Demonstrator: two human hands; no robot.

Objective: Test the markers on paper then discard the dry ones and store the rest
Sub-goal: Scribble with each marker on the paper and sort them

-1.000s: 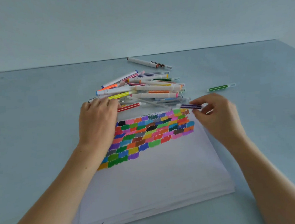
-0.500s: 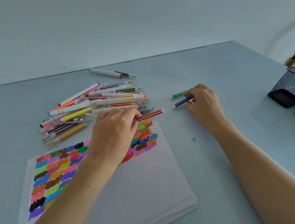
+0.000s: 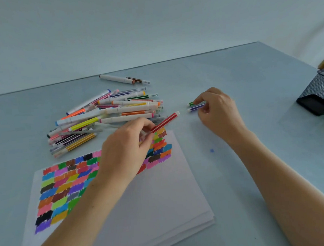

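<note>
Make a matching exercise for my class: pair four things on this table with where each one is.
Things:
1. red marker
2. purple marker
3. mesh pen holder
4. brown marker

Places:
A. far right edge of the table
B. lying alone beyond the pile
C. gripped in the left hand, above the paper's top corner
D. under the right hand's fingers, beside the green marker

Pairs: 1-C, 2-D, 3-A, 4-B

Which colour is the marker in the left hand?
Red with white stripes: the marker, head view.
</note>
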